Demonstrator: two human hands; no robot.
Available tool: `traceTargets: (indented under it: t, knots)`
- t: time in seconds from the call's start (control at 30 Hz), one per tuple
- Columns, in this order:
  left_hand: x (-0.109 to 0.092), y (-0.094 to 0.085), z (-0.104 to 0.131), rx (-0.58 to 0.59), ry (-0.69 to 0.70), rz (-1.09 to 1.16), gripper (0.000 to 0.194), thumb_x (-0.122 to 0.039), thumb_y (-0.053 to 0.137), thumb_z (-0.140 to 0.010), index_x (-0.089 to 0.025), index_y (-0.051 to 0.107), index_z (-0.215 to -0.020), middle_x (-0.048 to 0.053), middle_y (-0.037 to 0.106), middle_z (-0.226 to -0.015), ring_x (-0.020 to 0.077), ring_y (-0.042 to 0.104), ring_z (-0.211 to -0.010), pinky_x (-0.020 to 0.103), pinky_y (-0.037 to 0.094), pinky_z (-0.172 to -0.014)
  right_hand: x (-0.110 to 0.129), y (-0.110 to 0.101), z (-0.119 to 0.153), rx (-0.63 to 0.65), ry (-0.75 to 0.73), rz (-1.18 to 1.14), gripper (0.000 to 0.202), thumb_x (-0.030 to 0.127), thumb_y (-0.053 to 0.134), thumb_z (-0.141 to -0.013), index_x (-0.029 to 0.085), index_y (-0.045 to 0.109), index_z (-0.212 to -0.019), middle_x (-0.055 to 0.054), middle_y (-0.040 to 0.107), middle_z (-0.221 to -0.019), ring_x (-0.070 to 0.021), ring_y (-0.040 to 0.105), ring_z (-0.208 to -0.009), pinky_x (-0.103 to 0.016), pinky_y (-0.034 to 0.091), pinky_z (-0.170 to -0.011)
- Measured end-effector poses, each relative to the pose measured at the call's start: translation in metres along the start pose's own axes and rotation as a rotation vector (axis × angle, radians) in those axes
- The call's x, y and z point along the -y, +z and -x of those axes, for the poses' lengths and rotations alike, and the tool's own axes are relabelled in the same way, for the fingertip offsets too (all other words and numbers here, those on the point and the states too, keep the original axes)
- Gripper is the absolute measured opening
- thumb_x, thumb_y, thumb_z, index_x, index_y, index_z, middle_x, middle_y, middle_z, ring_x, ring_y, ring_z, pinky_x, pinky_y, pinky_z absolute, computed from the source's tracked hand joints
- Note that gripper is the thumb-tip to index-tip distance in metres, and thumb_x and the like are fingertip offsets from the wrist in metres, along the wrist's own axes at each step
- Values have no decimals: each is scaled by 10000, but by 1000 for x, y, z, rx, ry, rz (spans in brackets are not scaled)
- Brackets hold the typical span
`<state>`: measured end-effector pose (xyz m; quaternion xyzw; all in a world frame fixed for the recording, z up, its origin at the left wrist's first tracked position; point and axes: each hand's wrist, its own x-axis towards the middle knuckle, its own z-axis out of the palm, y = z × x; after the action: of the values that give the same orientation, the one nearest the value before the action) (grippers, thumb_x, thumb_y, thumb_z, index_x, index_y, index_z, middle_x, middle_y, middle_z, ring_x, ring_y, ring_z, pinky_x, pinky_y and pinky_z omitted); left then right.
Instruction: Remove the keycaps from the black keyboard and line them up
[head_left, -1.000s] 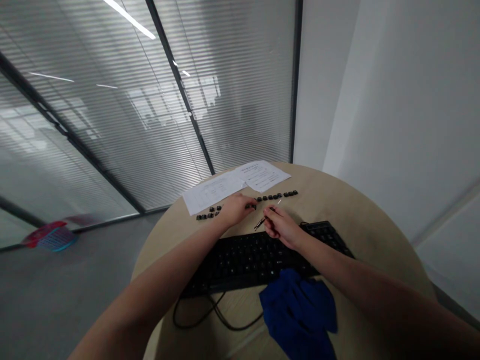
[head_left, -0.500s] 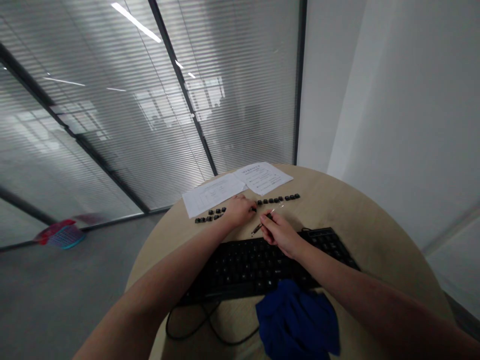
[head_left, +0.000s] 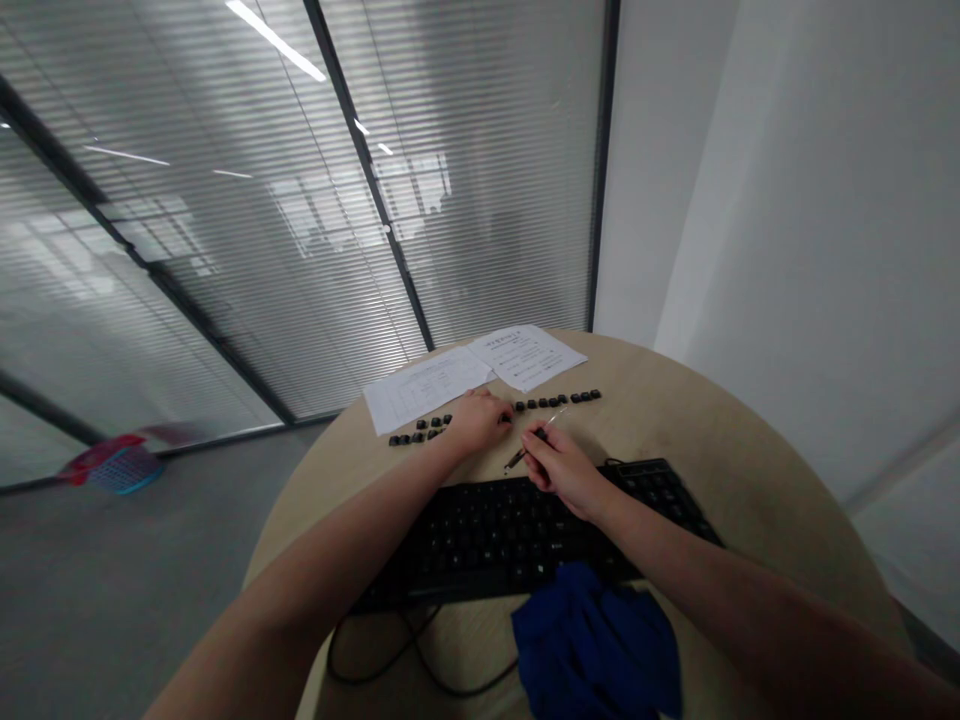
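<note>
Black keycaps (head_left: 543, 404) are lined up beyond the keyboard (head_left: 484, 535), partly covered by the left hand (head_left: 482, 419), whose grip cannot be told. Just to the right, a slim tool (head_left: 515, 459) is pinched by the right hand (head_left: 551, 460). Papers (head_left: 427, 388) are laid farther away.

Black keycaps (head_left: 543, 403) in rows — tilted pen (head_left: 514, 460), apparently

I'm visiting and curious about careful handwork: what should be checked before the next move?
1. Right hand holding the slim tool: ok.
2. Left hand gripping something: cannot tell; its grip is hidden.
3. All small black pieces visible: cannot tell; the left hand may cover some.
4. Keyboard clear of the blue cloth: not ok; the cloth overlaps its near edge in view.
5. Papers clear of the right hand: ok.
</note>
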<state>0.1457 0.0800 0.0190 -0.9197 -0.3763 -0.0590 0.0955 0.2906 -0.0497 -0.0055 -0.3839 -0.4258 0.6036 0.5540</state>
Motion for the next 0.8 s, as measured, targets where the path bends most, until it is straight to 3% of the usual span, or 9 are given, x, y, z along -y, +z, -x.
traceTargets:
  t: [0.17,0.33,0.4,0.47,0.53,0.63,0.8]
  knots:
    - [2,-3,-2,-2,-4,-4,207,-276,669,-838,-247,771,-1015,69,765,-956,285,636,-1015,414,465,-905,0,0,0,-9,2,7,460,591,713,-740,237,447,-864,117,456,-535,-56,378,-373,-169,183,-373]
    - [5,-30,17,-52,-47,58,226,-231,664,-838,-247,779,-1032,50,771,-1071,277,638,-1053,390,473,-924,2,0,2,-22,17,-7,451,578,719,-733,239,443,-845,111,470,-542,-59,393,-379,-164,172,-370]
    - [1,-42,33,-5,-104,136,205,-237,667,-836,-241,788,-1003,38,781,-1028,257,667,-990,358,487,-889,2,0,2,-21,23,-14,447,574,721,-731,238,447,-842,109,471,-540,-59,387,-377,-168,164,-368]
    - [-6,-48,53,118,-135,225,169,-290,658,-855,-237,796,-937,31,788,-958,231,693,-879,322,499,-789,2,0,3,-16,28,-11,446,569,727,-730,237,453,-845,108,471,-534,-62,381,-378,-173,165,-368]
    - [-14,-48,71,207,-131,280,186,-310,625,-881,-241,797,-905,27,788,-898,211,699,-798,299,487,-710,1,-1,3,-6,23,8,444,570,728,-736,235,459,-846,104,473,-526,-66,382,-383,-178,178,-371]
    - [-25,-40,89,236,-95,326,238,-340,577,-921,-237,791,-928,40,789,-886,206,704,-783,286,471,-673,-2,-3,5,21,-17,98,421,583,695,-785,230,468,-824,91,487,-519,-74,405,-396,-192,233,-388]
    - [-26,-25,95,227,-71,392,314,-386,525,-959,-212,780,-906,61,791,-905,202,699,-784,284,472,-698,4,-8,15,17,-123,382,372,574,612,-885,224,505,-821,72,513,-526,-90,446,-426,-221,333,-446]
